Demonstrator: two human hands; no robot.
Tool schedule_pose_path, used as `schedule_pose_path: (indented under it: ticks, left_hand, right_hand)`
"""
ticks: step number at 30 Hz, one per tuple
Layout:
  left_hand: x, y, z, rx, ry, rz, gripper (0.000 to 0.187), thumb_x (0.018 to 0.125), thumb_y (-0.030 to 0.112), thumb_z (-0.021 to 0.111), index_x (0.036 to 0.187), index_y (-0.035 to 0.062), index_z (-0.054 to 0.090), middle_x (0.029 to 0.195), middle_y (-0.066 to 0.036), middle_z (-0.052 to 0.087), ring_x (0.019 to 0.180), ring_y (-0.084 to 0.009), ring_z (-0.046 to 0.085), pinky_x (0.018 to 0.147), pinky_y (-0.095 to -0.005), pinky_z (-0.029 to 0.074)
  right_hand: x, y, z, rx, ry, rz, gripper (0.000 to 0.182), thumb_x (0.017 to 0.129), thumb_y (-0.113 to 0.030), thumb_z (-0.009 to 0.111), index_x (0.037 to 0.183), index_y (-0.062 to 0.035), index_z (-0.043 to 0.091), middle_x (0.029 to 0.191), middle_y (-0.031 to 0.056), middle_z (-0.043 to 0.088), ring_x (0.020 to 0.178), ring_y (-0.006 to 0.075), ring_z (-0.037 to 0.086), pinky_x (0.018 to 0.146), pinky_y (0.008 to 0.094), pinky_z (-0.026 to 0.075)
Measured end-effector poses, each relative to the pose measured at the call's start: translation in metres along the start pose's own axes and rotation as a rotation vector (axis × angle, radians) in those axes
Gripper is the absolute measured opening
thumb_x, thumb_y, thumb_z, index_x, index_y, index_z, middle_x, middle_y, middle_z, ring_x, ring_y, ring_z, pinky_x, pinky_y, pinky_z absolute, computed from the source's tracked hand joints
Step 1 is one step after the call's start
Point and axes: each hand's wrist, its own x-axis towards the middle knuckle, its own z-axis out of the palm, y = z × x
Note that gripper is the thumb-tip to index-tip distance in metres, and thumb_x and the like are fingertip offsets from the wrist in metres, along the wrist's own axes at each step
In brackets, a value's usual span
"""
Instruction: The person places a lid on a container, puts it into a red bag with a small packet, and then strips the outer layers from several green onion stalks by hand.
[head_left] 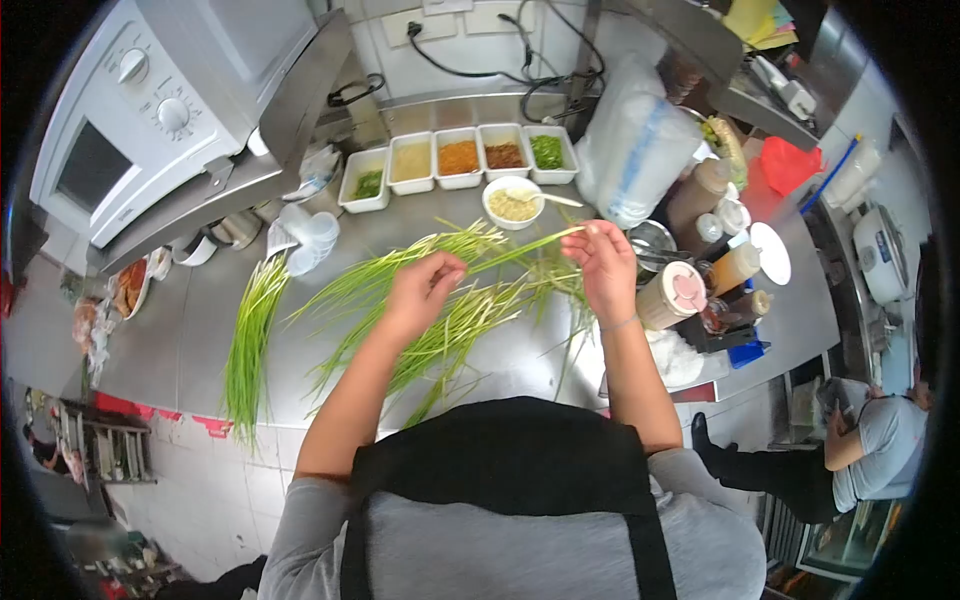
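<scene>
Both hands hold one green onion stalk (520, 247) stretched above a steel counter (180, 340). My left hand (425, 290) pinches its near end, and my right hand (602, 262) pinches the far end near the pale tip. Under the hands lies a loose pile of green onions (450, 325). A tidier bunch of green onions (250, 345) lies apart to the left, pointing toward the counter's front edge.
Several white tubs of chopped ingredients (460, 158) line the back, with a white bowl (512, 203) in front. A microwave (150, 100) stands at left. Sauce bottles and lidded cups (690, 290) crowd the right. Another person (870, 440) sits at lower right.
</scene>
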Motion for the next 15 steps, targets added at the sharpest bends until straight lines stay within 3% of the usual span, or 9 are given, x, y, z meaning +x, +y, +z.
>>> schedule_pose_path:
  ticks: [2,7,11,13,15]
  left_hand:
    - [-0.003,-0.004,-0.004,0.028,0.023,0.044,0.006,0.085,0.006,0.059,0.09,0.0036,0.06,0.07,-0.003,0.06,0.062,-0.0084,0.053,0.056,-0.0243,0.043]
    - [-0.007,-0.012,-0.017,0.091,0.049,-0.093,0.007,0.085,0.005,0.058,0.091,0.0033,0.059,0.066,-0.002,0.056,0.058,-0.007,0.047,0.053,-0.0232,0.04]
    - [-0.012,0.017,-0.005,0.005,0.16,-0.036,0.007,0.084,0.005,0.058,0.091,0.0026,0.06,0.068,-0.004,0.058,0.059,-0.0077,0.051,0.055,-0.0239,0.042]
    - [-0.018,0.026,0.001,0.005,0.181,0.014,0.008,0.084,0.005,0.059,0.091,0.0024,0.06,0.071,-0.005,0.06,0.06,-0.0097,0.053,0.057,-0.0248,0.044]
    - [-0.032,0.029,0.006,0.054,0.149,0.062,0.008,0.084,0.006,0.059,0.091,0.0024,0.06,0.073,-0.007,0.062,0.062,-0.0122,0.056,0.058,-0.0256,0.045]
  right_hand:
    - [-0.006,-0.022,-0.012,0.053,0.059,-0.081,0.013,0.09,-0.011,0.053,0.096,0.0,0.055,0.086,0.0133,0.063,0.076,0.021,0.064,0.069,0.0316,0.053]
    - [-0.02,-0.046,-0.024,0.002,0.096,-0.192,0.014,0.09,-0.008,0.051,0.101,0.0004,0.053,0.089,0.0147,0.063,0.079,0.0215,0.063,0.071,0.0319,0.053]
    - [-0.042,-0.005,-0.023,-0.431,0.079,-0.229,0.016,0.09,-0.013,0.054,0.102,-0.0028,0.055,0.09,0.009,0.062,0.074,0.017,0.06,0.067,0.0267,0.049]
    - [-0.068,0.003,0.011,-0.276,-0.021,0.281,0.017,0.09,-0.016,0.056,0.101,-0.0046,0.058,0.084,0.0046,0.061,0.069,0.0138,0.057,0.063,0.0244,0.047]
    - [-0.08,0.01,0.042,-0.013,-0.034,0.477,0.017,0.091,-0.018,0.054,0.096,-0.0031,0.059,0.077,0.0036,0.058,0.064,0.0127,0.054,0.058,0.0237,0.045]
